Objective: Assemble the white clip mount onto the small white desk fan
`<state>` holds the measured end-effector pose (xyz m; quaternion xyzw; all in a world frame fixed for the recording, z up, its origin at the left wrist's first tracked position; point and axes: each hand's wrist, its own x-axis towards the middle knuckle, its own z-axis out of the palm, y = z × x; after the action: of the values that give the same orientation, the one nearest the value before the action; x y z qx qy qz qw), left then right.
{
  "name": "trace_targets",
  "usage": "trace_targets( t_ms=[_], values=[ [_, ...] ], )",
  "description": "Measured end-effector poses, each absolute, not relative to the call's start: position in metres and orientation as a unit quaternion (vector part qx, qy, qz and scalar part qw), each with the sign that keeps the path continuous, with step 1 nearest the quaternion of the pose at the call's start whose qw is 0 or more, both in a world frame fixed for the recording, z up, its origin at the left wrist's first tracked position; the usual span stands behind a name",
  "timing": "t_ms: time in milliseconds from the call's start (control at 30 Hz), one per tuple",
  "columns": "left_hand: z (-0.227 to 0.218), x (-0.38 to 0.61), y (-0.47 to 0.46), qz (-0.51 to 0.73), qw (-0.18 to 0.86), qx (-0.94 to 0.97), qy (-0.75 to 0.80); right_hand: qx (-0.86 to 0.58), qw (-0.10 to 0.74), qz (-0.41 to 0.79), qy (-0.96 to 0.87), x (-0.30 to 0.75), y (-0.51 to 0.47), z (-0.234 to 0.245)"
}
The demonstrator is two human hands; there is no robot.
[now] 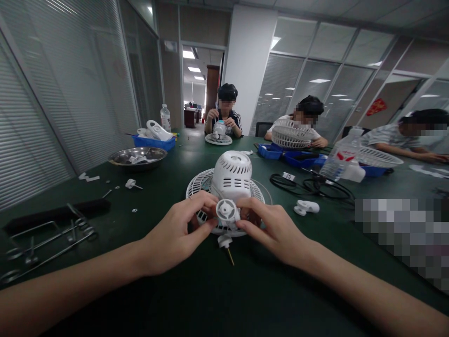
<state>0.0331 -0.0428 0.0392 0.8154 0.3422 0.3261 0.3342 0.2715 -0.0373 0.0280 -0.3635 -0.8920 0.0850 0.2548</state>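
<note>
On the dark green tabletop (pixel 217 299), a bent metal wire frame with a black bar (pixel 58 214) is lying at far left, and a shiny round metal bowl (pixel 137 164) is sitting beyond it. The left hand (pixel 180 229), nearly closed, is pinching one side of a round white spoked plastic part (pixel 225 210). Behind that part, a domed white plastic motor housing (pixel 233 174) is resting over a round white plastic grille (pixel 197 185). The right hand (pixel 275 224), similarly curled, is gripping the part's other side. Further right, a small white plastic piece (pixel 306 207) is lying near a coiled black cable (pixel 317 180).
</note>
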Motion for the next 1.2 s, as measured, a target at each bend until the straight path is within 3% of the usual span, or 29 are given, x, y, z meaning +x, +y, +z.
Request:
trace_targets(
  t_ms=[133,333,533,800,1200],
  values=[
    [0.037,0.032,-0.040,0.341,0.355,0.781,0.384,-0.335,0.260,0.072,-0.903,0.271,-0.038,0.028],
    [0.028,0.032,-0.034,0.325,0.476,0.717,0.393,-0.281,0.240,0.081,-0.926,0.271,-0.039,0.028],
    [0.033,0.031,-0.039,0.295,0.453,0.737,0.407,-0.299,0.240,0.067,-0.921,0.271,-0.042,0.029],
    [0.025,0.036,-0.036,0.269,0.569,0.688,0.361,-0.310,0.227,0.093,-0.918,0.272,-0.043,0.034],
    [0.014,0.035,-0.026,0.252,0.622,0.658,0.341,-0.294,0.221,0.104,-0.924,0.274,-0.038,0.031]
  ],
)
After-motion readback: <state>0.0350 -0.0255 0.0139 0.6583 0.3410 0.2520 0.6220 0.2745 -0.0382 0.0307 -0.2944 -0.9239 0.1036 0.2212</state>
